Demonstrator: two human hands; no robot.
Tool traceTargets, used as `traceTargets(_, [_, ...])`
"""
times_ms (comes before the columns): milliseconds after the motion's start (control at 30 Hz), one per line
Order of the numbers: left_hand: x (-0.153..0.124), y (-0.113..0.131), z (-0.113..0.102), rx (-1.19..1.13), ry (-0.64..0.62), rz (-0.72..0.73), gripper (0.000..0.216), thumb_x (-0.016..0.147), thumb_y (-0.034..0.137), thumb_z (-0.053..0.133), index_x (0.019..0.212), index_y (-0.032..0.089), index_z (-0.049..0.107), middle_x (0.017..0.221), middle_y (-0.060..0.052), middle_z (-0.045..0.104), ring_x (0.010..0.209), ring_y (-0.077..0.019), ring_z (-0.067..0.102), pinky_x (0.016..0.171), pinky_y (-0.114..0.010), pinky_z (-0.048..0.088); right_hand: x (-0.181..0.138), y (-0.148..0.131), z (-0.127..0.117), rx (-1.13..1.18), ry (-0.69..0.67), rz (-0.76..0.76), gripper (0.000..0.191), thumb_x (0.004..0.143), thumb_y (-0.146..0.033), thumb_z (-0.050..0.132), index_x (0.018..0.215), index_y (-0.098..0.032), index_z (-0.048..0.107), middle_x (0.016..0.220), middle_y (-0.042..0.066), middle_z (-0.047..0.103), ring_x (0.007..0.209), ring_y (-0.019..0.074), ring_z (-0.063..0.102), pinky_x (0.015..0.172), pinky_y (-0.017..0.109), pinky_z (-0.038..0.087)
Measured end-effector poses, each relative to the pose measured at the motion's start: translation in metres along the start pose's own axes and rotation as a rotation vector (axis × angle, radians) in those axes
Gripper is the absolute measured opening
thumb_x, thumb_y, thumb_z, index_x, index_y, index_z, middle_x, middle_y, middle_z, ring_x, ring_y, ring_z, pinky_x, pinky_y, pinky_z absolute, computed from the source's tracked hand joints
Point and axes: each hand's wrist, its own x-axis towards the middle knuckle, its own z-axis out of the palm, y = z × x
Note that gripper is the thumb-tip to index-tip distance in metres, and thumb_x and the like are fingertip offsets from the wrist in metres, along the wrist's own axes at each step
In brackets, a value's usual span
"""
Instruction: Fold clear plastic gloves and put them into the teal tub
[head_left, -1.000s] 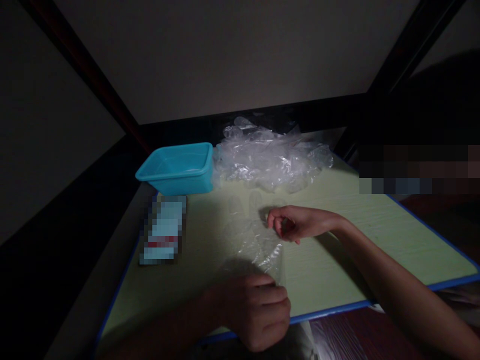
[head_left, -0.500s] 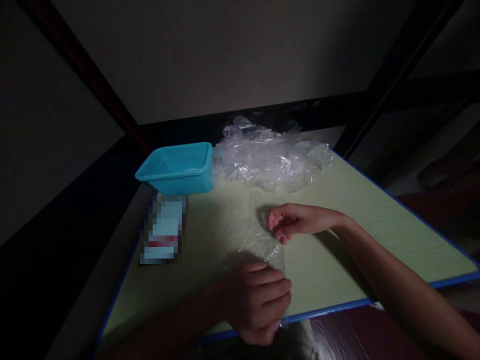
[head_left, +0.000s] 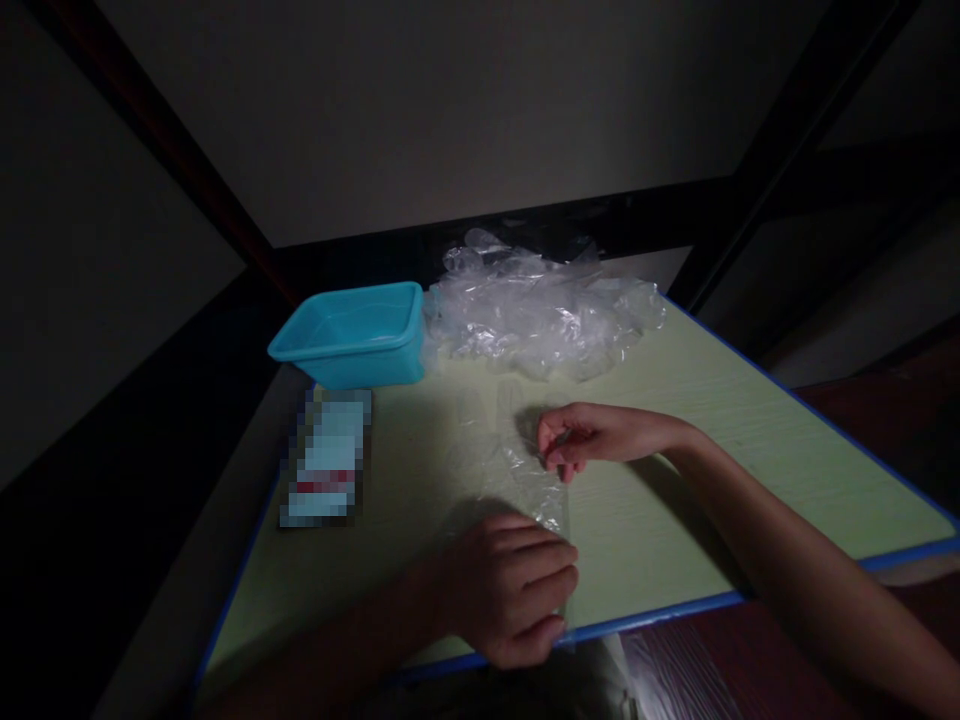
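Note:
A clear plastic glove (head_left: 510, 465) lies flat on the pale green table (head_left: 712, 420). My left hand (head_left: 510, 590) rests near the table's front edge, fingers curled down and pressing on the glove's near end. My right hand (head_left: 585, 438) sits at the glove's right side, fingers curled in a pinch on its edge. The light is dim and the glove's outline is faint.
A heap of clear plastic gloves (head_left: 540, 310) lies at the back of the table. A turquoise plastic tub (head_left: 352, 335) stands at the back left. A small flat packet (head_left: 326, 460) lies at the left. The table has a blue rim (head_left: 787, 375).
My left hand slid slightly forward onto the glove's near end. My right hand closed down onto the glove's edge. A dark shape at the right left the view.

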Motion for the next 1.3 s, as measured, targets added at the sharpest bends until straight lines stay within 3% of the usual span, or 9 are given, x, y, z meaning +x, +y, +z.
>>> traceTargets(167, [0.002, -0.001, -0.002, -0.032, 0.061, 0.017, 0.033, 0.083, 0.028, 0.041, 0.1, 0.007, 0.06, 0.108, -0.011, 0.067, 0.104, -0.02, 0.059, 0.086, -0.034, 0.05, 0.001, -0.001, 0.001, 0.012, 0.016, -0.043, 0.018, 0.08, -0.03, 0.062, 0.084, -0.015, 0.052, 0.078, -0.001, 0.058, 0.065, 0.0088, 0.059, 0.059, 0.023, 0.046])
traceTargets(333, [0.003, -0.005, -0.018, -0.038, 0.067, -0.165, 0.041, 0.085, 0.025, 0.041, 0.117, 0.003, 0.053, 0.127, -0.018, 0.055, 0.124, -0.0228, 0.045, 0.101, -0.042, 0.04, 0.003, -0.001, 0.002, 0.011, 0.081, -0.126, 0.015, 0.081, -0.028, 0.059, 0.08, -0.015, 0.051, 0.076, -0.001, 0.057, 0.061, 0.008, 0.058, 0.059, 0.023, 0.047])
traceTargets(500, [0.002, -0.006, -0.028, -0.085, -0.236, -0.217, 0.057, 0.089, 0.043, 0.041, 0.131, 0.005, 0.041, 0.143, -0.017, 0.037, 0.135, -0.0237, 0.028, 0.113, -0.043, 0.02, 0.005, -0.001, 0.002, -0.099, 0.215, -0.231, 0.007, 0.081, -0.022, 0.052, 0.078, -0.016, 0.049, 0.073, 0.0, 0.055, 0.06, 0.0085, 0.054, 0.056, 0.023, 0.044])
traceTargets(600, [0.0, -0.005, -0.024, -0.116, -0.349, -0.211, 0.068, 0.09, 0.054, 0.035, 0.138, 0.007, 0.031, 0.148, -0.015, 0.025, 0.139, -0.0225, 0.016, 0.115, -0.042, 0.009, 0.007, -0.002, 0.003, -0.318, 0.374, -0.29, 0.005, 0.081, -0.017, 0.047, 0.077, -0.017, 0.049, 0.069, -0.001, 0.054, 0.059, 0.0097, 0.05, 0.056, 0.024, 0.041])
traceTargets(700, [-0.002, -0.003, -0.019, -0.127, -0.365, -0.226, 0.077, 0.088, 0.06, 0.033, 0.141, 0.006, 0.022, 0.151, -0.015, 0.017, 0.141, -0.022, 0.008, 0.115, -0.04, 0.004, 0.008, -0.003, 0.003, -0.711, 0.529, -0.266, 0.009, 0.081, -0.012, 0.045, 0.076, -0.017, 0.051, 0.066, 0.0, 0.052, 0.058, 0.0108, 0.045, 0.056, 0.025, 0.034])
traceTargets(800, [-0.001, -0.002, -0.018, -0.12, -0.345, -0.22, 0.079, 0.087, 0.06, 0.035, 0.142, 0.006, 0.019, 0.151, -0.016, 0.014, 0.141, -0.0229, 0.005, 0.115, -0.04, 0.002, 0.009, -0.002, 0.002, -0.982, 0.536, -0.218, 0.012, 0.082, -0.012, 0.043, 0.079, -0.016, 0.054, 0.07, 0.003, 0.056, 0.06, 0.0123, 0.045, 0.057, 0.026, 0.03])
traceTargets(967, [0.001, 0.003, -0.023, -0.13, -0.349, -0.181, 0.077, 0.088, 0.059, 0.034, 0.142, 0.006, 0.021, 0.151, -0.015, 0.015, 0.141, -0.0219, 0.006, 0.115, -0.036, 0.003, 0.008, 0.0, -0.001, -1.163, 0.567, -0.217, 0.014, 0.085, -0.014, 0.041, 0.081, -0.016, 0.054, 0.075, 0.005, 0.059, 0.063, 0.0144, 0.049, 0.058, 0.027, 0.032])
traceTargets(1167, [0.002, 0.007, -0.019, -0.189, -0.375, -0.18, 0.077, 0.088, 0.061, 0.032, 0.142, 0.006, 0.021, 0.15, -0.015, 0.016, 0.14, -0.0224, 0.008, 0.115, -0.036, 0.007, 0.011, 0.002, -0.002, -1.162, 0.551, -0.32, 0.027, 0.091, -0.017, 0.036, 0.098, -0.01, 0.061, 0.095, 0.013, 0.065, 0.09, 0.0217, 0.059, 0.078, 0.033, 0.046])
traceTargets(1300, [0.004, 0.008, -0.019, -0.222, -0.373, -0.195, 0.077, 0.088, 0.061, 0.032, 0.143, 0.008, 0.019, 0.151, -0.014, 0.014, 0.14, -0.0226, 0.009, 0.115, -0.038, 0.008, 0.016, 0.013, -0.001, -1.167, 0.508, -0.293, 0.042, 0.095, -0.028, 0.033, 0.132, -0.013, 0.045, 0.136, 0.014, 0.048, 0.127, 0.0246, 0.041, 0.103, 0.045, 0.034])
